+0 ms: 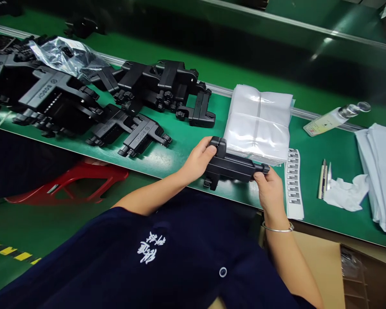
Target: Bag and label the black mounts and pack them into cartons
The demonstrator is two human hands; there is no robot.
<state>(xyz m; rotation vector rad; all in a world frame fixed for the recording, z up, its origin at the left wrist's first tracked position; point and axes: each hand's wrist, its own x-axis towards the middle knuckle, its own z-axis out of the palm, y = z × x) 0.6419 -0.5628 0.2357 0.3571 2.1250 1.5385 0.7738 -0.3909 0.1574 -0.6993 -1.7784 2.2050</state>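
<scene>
Both hands hold one black plastic part (230, 165) just above the near edge of the green bench (186, 137). My left hand (197, 161) grips its left end, fingers wrapped over the raised block. My right hand (270, 189) pinches its right end; a silver bangle sits on that wrist. Right behind the part lies a stack of clear plastic bags (259, 122).
Several more black parts (161, 88) lie to the left, some branded grey ones (48, 96), and a crumpled bag (69, 56). A label strip (294, 182), pens (324, 178), a white cloth (347, 193), folded sheets (381, 167) and a bottle (336, 118) lie right. A red stool (73, 180) and cardboard box (324, 262) stand below.
</scene>
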